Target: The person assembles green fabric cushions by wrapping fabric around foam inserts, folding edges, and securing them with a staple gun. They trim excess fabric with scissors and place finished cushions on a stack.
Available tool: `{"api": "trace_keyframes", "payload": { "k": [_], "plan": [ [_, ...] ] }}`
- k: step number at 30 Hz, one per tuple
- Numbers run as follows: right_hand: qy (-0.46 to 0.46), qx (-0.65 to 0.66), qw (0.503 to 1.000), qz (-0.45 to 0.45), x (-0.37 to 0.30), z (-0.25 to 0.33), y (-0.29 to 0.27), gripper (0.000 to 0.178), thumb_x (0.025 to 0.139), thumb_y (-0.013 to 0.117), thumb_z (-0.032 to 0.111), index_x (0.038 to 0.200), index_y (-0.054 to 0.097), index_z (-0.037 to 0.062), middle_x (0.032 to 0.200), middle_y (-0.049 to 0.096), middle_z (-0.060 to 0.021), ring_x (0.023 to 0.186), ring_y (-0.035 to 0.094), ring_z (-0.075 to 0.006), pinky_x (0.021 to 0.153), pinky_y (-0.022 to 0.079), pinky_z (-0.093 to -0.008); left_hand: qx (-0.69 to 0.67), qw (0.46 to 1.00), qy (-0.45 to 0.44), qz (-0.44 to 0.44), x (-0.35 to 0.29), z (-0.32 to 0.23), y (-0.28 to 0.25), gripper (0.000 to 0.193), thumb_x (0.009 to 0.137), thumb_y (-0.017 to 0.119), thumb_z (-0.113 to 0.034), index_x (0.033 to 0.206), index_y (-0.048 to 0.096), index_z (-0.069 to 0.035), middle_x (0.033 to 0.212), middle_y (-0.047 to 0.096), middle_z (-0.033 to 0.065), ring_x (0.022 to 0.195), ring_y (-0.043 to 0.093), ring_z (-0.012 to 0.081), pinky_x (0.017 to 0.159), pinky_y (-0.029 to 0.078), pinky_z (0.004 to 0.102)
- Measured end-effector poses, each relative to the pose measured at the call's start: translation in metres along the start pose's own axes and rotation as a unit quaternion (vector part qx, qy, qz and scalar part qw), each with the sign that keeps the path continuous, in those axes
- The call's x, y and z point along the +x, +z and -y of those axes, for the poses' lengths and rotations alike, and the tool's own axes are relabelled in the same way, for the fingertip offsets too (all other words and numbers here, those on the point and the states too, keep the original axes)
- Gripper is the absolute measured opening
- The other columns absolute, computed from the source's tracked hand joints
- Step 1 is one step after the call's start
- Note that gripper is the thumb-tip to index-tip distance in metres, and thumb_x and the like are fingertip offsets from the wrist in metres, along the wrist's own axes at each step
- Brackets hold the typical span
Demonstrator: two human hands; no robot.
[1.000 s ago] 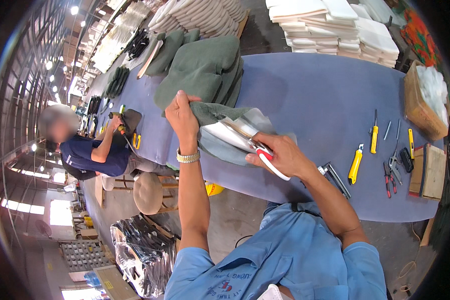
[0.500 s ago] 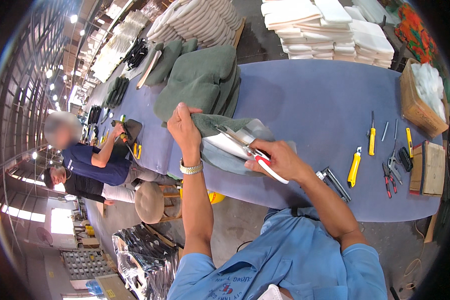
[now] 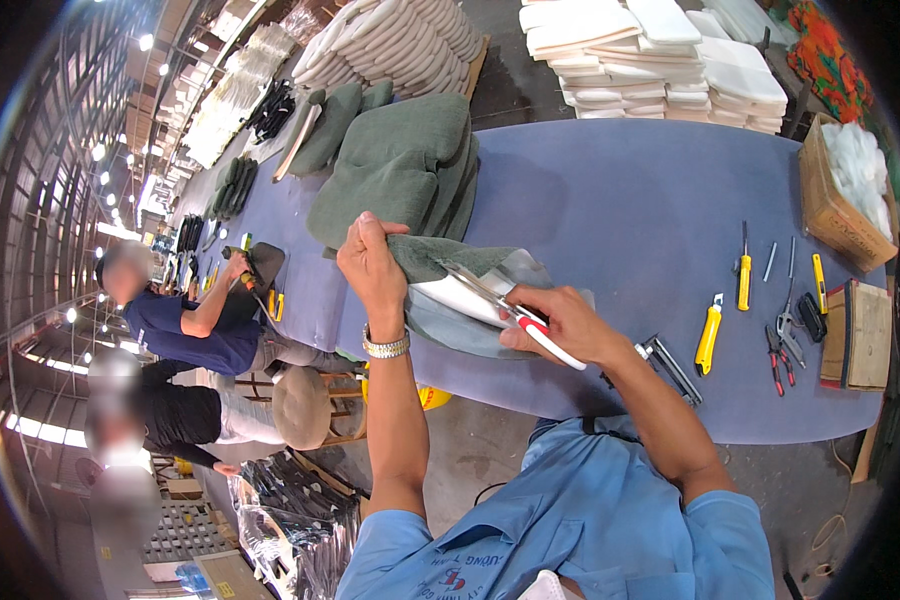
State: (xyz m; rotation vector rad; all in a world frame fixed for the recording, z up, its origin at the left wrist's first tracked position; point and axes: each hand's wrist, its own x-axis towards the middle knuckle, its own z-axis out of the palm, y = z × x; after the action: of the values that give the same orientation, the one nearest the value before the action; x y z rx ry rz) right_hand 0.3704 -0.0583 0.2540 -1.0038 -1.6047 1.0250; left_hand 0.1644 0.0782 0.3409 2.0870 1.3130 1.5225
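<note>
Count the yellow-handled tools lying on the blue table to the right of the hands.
3: a short knife nearest the right hand, a slim one behind it, another by the box. Others may be hidden.

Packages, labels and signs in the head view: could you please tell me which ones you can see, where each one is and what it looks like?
Cardboard box: far right end of the blue table, brown, open-topped, filled with white stuffing.
Flat cardboard pieces: right edge of the table, just nearer than the box, brown, squarish, stacked.
Shirt emblem: on the person's blue shirt at the lower edge, small, red and dark blue.
No screens or signs can be made out.
</note>
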Motion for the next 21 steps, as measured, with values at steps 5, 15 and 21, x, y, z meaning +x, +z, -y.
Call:
{"api": "trace_keyframes", "payload": {
  "k": [5, 15, 21],
  "plan": [
    [0.012, -0.012, 1.000, 0.001, -0.001, 0.006, -0.004, 0.053, 0.091, 0.072, 0.055, 0.109, 0.068, 0.0050, 0.082, 0.069, -0.0187, 0.070, 0.065, -0.0345, 0.064, 0.049, -0.0430, 0.010, 1.000, 0.002, 0.010, 0.000, -0.009, 0.004, 0.051, 0.106, 0.044, -0.022, 0.072, 0.069, 0.006, 0.068, 0.059, 0.0094, 0.065, 0.051, 0.0178, 0.065, 0.039, 0.0362],
    [0.016, -0.038, 0.999, -0.032, -0.001, 0.011, -0.005, 0.047, 0.089, 0.076, 0.049, 0.104, 0.071, 0.0047, 0.077, 0.067, -0.0180, 0.064, 0.063, -0.0335, 0.061, 0.047, -0.0414, 0.004, 1.000, 0.004, 0.012, 0.000, -0.012, 0.007, 0.050, 0.106, 0.044, -0.022, 0.072, 0.069, 0.006, 0.068, 0.059, 0.0096, 0.064, 0.051, 0.0184, 0.065, 0.040, 0.0365],
    [0.027, -0.050, 0.997, -0.050, -0.009, 0.009, -0.002, 0.047, 0.086, 0.081, 0.045, 0.109, 0.071, 0.0046, 0.081, 0.069, -0.0180, 0.066, 0.064, -0.0315, 0.063, 0.049, -0.0396, -0.015, 0.999, 0.019, 0.021, 0.001, -0.015, 0.010, 0.048, 0.106, 0.046, -0.021, 0.073, 0.069, 0.005, 0.066, 0.057, 0.0082, 0.063, 0.049, 0.0173, 0.064, 0.039, 0.0366]
  ]
}}
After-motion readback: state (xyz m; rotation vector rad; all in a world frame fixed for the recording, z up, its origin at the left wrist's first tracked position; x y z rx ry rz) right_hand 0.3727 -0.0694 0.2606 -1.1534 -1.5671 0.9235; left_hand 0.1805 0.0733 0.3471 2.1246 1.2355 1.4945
